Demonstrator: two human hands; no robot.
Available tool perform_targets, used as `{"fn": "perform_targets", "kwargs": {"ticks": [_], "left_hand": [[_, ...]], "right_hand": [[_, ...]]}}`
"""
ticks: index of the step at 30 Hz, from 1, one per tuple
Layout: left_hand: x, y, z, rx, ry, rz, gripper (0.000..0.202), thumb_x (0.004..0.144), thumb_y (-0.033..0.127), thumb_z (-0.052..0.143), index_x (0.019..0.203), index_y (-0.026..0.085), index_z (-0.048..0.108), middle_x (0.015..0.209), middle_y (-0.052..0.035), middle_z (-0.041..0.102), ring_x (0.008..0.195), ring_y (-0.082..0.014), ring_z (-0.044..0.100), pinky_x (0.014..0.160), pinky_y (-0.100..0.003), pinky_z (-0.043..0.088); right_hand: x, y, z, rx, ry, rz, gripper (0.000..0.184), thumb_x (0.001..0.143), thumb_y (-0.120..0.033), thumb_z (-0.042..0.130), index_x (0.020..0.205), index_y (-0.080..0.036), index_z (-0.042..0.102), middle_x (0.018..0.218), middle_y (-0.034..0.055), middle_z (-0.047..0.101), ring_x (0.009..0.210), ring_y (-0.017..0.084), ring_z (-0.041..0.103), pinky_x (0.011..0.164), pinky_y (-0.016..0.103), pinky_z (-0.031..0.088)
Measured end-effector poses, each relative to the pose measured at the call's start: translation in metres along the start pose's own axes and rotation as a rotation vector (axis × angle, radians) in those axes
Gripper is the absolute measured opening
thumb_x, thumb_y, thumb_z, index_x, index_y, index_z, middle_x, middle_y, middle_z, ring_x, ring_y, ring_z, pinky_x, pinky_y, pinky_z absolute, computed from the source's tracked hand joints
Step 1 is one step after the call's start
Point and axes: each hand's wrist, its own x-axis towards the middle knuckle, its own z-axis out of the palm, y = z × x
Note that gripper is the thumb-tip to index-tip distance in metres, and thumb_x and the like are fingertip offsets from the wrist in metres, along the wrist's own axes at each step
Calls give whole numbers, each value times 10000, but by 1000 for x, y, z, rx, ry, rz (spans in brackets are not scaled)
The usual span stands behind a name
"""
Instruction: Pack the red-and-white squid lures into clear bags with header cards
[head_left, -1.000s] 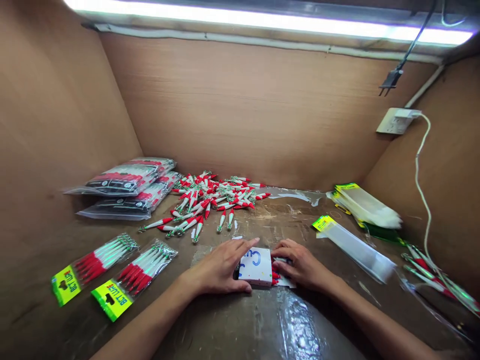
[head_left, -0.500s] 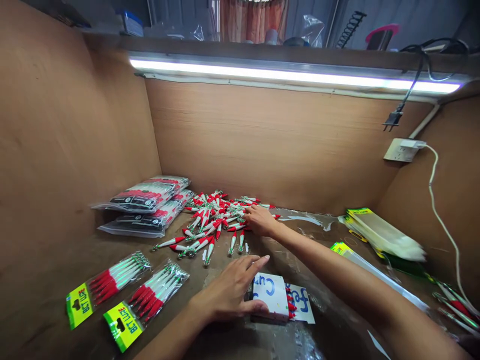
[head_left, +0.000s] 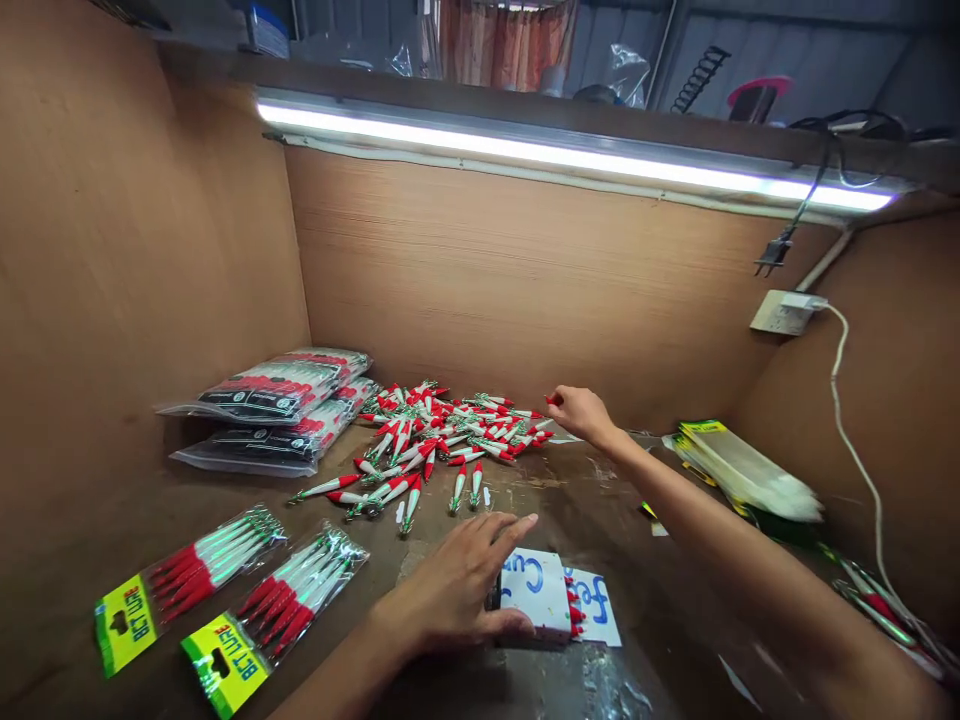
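My left hand (head_left: 472, 575) grips the left end of a small white box (head_left: 534, 590) with blue handwriting. Its thumb lies along the near edge, the index finger sticks out over the top, and the other fingers are partly hidden. Red tips of lures (head_left: 576, 608) poke out of the box's right end, over a written white card (head_left: 600, 605). Above the right end of a heap of red-and-white squid lures (head_left: 420, 440), my right hand (head_left: 581, 412) is closed in a pinch. A red tip shows at its fingers; the rest of that lure is hidden.
Two filled lure packets (head_left: 300, 590) with yellow header cards lie at left front. Stacked bags of lures (head_left: 277, 400) stand behind them. At right are a pile of clear sleeves (head_left: 750, 470), loose lures (head_left: 877, 600) and a white cable (head_left: 855, 420). A black plug (head_left: 772, 255) hangs above.
My right hand has lifted off the heap and moved right, now with a red lure tip at its fingers. My left hand stays on the box. The view has shifted slightly.
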Motion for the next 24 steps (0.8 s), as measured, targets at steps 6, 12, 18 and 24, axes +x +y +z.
{"fn": "perform_targets", "kwargs": {"ticks": [6,12,18,24], "left_hand": [[2,-3,3,-5,-5,-10,941,808,508,728,1558,365,179,1542,-78,384,1385,-331,391,1146,-532,337],[5,-4,2,24,-20,-50,907,848,444,700,1559,399,138,1520,-72,403,1367,-322,422,1129,-539,360],[5,-6,3,47,-37,-50,961,817,508,718,1565,381,129,1539,-81,386,1392,-340,395,1141,-540,349],[6,-9,7,33,-53,-42,981,797,483,738,1568,365,143,1558,-82,372,1403,-358,383,1141,-557,344]], "right_hand": [[-55,71,-1,254,-150,212,192,757,-234,641,902,-180,755,877,70,753,837,207,665,690,237,414],[-98,97,9,705,-324,331,115,703,-268,688,715,-157,661,555,-11,604,506,118,530,509,214,381],[-141,95,-5,1180,-341,303,312,745,-415,728,920,-178,626,732,13,650,599,111,596,603,240,490],[-205,68,0,1553,-212,352,366,780,-445,783,1000,-194,630,936,53,715,832,147,683,744,245,513]]}}
